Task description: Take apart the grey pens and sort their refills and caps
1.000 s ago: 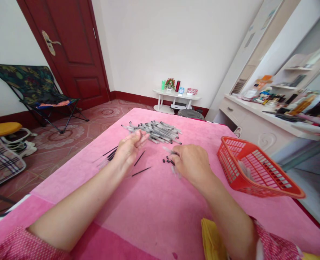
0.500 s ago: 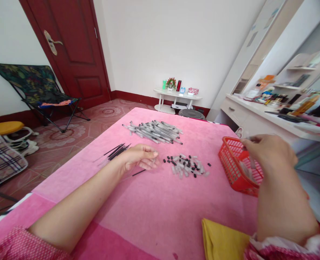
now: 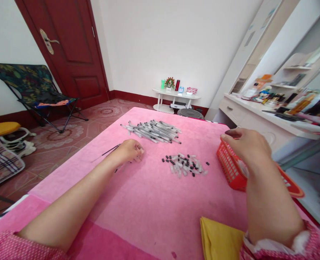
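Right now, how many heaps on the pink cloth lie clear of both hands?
2: the grey pens, farther off; the small clear and black pieces, nearer and rightward. Dark rods, partly hidden behind the left hand, aren't counted.

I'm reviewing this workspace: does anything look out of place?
One black piece lies apart from the pile of clear and black pieces, toward the red basket; a dark spot on the pink cloth may be a stain.
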Demonstrator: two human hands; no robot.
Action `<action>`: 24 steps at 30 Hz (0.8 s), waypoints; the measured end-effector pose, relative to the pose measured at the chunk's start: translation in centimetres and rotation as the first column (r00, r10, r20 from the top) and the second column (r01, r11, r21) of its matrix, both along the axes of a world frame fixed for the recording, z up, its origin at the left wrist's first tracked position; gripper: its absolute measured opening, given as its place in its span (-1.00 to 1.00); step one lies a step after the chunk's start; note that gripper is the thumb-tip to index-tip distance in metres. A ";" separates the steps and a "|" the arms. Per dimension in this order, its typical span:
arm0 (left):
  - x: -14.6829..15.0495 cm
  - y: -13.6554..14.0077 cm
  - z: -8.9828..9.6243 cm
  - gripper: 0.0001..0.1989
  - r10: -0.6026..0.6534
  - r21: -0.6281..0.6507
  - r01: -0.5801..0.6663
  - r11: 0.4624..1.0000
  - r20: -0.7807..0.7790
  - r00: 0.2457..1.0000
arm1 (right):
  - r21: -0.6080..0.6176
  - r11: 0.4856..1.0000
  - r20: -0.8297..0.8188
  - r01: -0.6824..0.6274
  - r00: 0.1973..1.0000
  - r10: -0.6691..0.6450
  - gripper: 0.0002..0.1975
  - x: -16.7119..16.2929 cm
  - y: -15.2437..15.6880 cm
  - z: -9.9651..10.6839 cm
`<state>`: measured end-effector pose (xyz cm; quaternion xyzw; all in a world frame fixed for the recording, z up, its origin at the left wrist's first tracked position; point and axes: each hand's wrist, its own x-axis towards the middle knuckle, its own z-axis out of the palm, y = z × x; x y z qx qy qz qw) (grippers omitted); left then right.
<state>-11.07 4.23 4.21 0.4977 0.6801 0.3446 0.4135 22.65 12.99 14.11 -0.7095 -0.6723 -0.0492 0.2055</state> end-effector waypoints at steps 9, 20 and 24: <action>7.4 0.2 -1.1 -0.45 -0.275 0.361 0.115 0.925 0.431 0.859 | -0.069 0.879 -0.126 -0.472 0.878 0.462 -0.75 -5.3 -1.0 -2.8; 7.4 1.5 -5.4 -0.76 -0.167 0.490 0.114 0.864 0.066 0.984 | -0.158 0.872 0.085 -0.463 0.873 0.480 -0.65 -11.8 2.5 -9.0; 7.2 1.2 -5.0 -0.73 -0.205 0.500 0.147 0.853 0.064 0.977 | -0.200 0.890 0.182 -0.410 0.877 0.445 -0.66 -13.2 4.0 -9.3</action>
